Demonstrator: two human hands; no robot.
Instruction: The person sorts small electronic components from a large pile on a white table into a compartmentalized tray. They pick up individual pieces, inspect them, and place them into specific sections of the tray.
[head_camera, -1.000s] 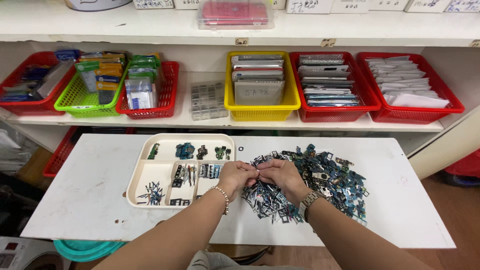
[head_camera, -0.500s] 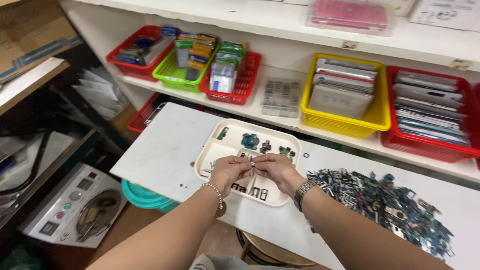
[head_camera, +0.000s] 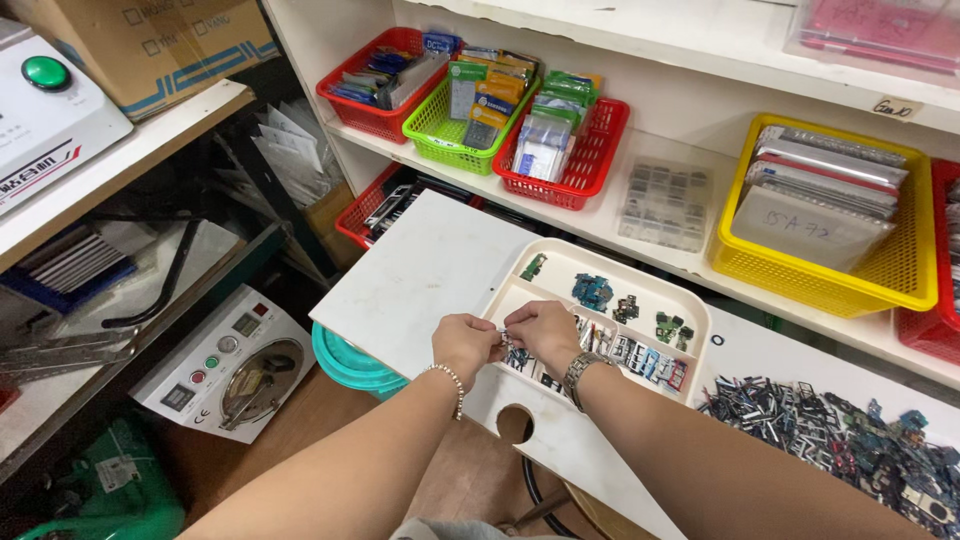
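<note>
Nearest: two bare forearms reaching up from the lower edge, a beaded bracelet (head_camera: 447, 378) on the left wrist, a metal watch (head_camera: 580, 366) on the right. Left hand (head_camera: 466, 345) and right hand (head_camera: 543, 335) meet over the near corner of a cream compartment tray (head_camera: 693, 317); the fingers of both are pinched together on one small metal part (head_camera: 506, 339), held between the two hands just above the tray's near-left compartments. The part is too small to read its long axis; it lies directly between the hands, equally close to each, with the tray's cells immediately beyond and to the right of it. The tray rests on a white surface (head_camera: 420, 280), which has a round cut-out near its front edge. To the right on the same surface: a loose heap of small dark parts (head_camera: 850, 445), well apart from the hands. Below left: a white machine with round lid (head_camera: 225, 365) and a teal tub (head_camera: 345, 360). Beyond: a shelf carrying a red basket (head_camera: 375, 95), green basket (head_camera: 470, 125), second red basket (head_camera: 560, 150), a clear lidded parts box (head_camera: 665, 205) and a yellow basket (head_camera: 830, 220) of flat packs.
</note>
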